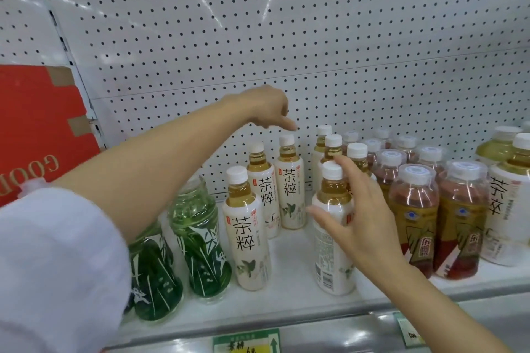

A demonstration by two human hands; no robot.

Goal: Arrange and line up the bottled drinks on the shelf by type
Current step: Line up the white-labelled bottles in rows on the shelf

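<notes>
While the left hand (265, 107) hangs loosely curled over the rear tea bottle (290, 183), holding nothing, the right hand (354, 209) spreads wide beside the front-edge bottle (332, 226)

The white shelf (289, 299) carries white-labelled tea bottles (249, 233), green bottles (200, 241) and red-brown bottles (413, 218).

You had bright, even, cool white light from above, and the scene stayed well exposed throughout. Long streaks of glare ran across the glossy pegboard back panel (258, 23) near the top, and more reflections sat on the metal shelf edge (329, 332). Shadows were soft and faint beneath the bottles. The wide lens bowed straight lines toward the borders. Your white sleeve (57, 266) at lower left was soft and out of focus, and the far-right bottles (507, 195) looked smeared.
</notes>
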